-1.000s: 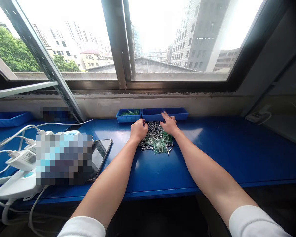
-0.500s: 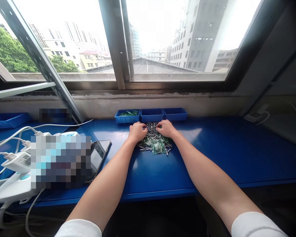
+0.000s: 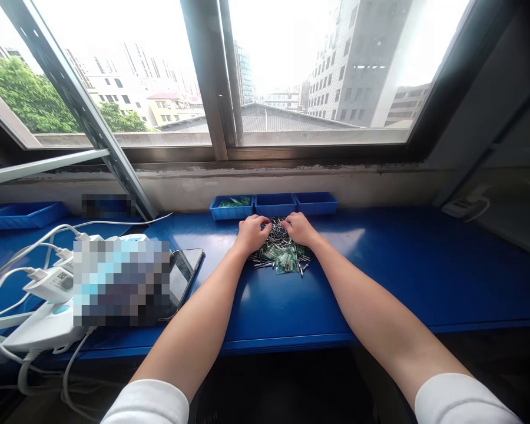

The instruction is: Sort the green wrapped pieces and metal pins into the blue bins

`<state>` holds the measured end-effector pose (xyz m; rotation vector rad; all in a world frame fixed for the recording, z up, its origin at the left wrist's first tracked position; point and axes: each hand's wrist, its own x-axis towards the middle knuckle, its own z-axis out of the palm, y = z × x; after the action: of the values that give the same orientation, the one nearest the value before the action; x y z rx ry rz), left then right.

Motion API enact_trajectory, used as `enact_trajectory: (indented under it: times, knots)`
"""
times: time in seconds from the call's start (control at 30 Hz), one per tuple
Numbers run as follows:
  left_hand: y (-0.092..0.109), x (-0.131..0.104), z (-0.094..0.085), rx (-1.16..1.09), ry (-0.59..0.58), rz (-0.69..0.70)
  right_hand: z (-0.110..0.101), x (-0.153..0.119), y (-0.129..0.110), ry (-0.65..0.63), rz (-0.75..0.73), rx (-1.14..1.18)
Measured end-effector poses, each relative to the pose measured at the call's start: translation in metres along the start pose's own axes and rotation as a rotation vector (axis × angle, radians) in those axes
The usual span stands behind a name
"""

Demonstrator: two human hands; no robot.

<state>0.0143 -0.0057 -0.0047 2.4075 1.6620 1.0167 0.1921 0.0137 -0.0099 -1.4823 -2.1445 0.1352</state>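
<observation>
A pile of small metal pins or rods (image 3: 279, 239) lies on the blue workbench, and what exact parts they are I cannot make out. Small clear-green plastic packets (image 3: 287, 260) lie over its near side. My left hand (image 3: 252, 234) rests at the pile's left edge, fingers curled inward with the thumb close to them. Facing it, my right hand (image 3: 300, 228) is bent over the right edge in a pinch-like shape. Anything between the fingertips of either hand is too small or hidden. A little blue bench surface shows among the pins between the hands.
Behind the pile stand three blue bins: the left bin (image 3: 232, 214) holds green packets, beside the middle bin (image 3: 275, 211) and right bin (image 3: 316, 209). To the left are a phone (image 3: 188, 272), a white power strip (image 3: 39, 330) with chargers and cables, and a metal post (image 3: 126, 176).
The view has shifted slightly left. My hands have moved a little within the pile, and a small patch of bench now shows among the pins between them.
</observation>
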Motion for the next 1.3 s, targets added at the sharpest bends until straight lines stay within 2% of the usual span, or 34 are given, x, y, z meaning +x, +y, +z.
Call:
enact_trajectory:
  times: [0.13, 0.23, 0.37, 0.57, 0.7, 0.8, 0.97, 1.13, 1.3]
  knots:
    - [0.007, -0.002, -0.002, -0.069, -0.016, 0.152, -0.003, 0.001, -0.006, 0.053, -0.079, -0.005]
    - [0.011, -0.003, -0.002, -0.076, -0.051, 0.204, -0.003, 0.000, -0.011, 0.082, -0.108, 0.022]
    - [0.012, -0.002, -0.002, -0.044, -0.053, 0.172, -0.004, -0.003, -0.015, 0.108, -0.074, 0.178]
    - [0.009, -0.001, -0.003, -0.023, -0.009, 0.114, -0.012, -0.007, -0.018, 0.097, -0.009, 0.675]
    - [0.009, 0.000, -0.003, -0.024, -0.021, 0.087, -0.015, -0.007, -0.015, 0.086, 0.007, 0.782]
    - [0.009, -0.001, -0.003, -0.005, 0.017, 0.066, -0.012, -0.004, -0.010, 0.128, 0.052, 0.816]
    - [0.004, 0.000, -0.002, 0.032, 0.107, -0.019, -0.007, 0.003, 0.007, 0.285, 0.204, 0.763]
    - [-0.001, 0.001, -0.003, 0.055, 0.125, -0.106, -0.014, 0.003, 0.025, 0.409, 0.343, 0.424]
    - [-0.006, 0.002, -0.002, 0.073, 0.103, -0.141, -0.020, 0.001, 0.039, 0.416, 0.469, 0.226]
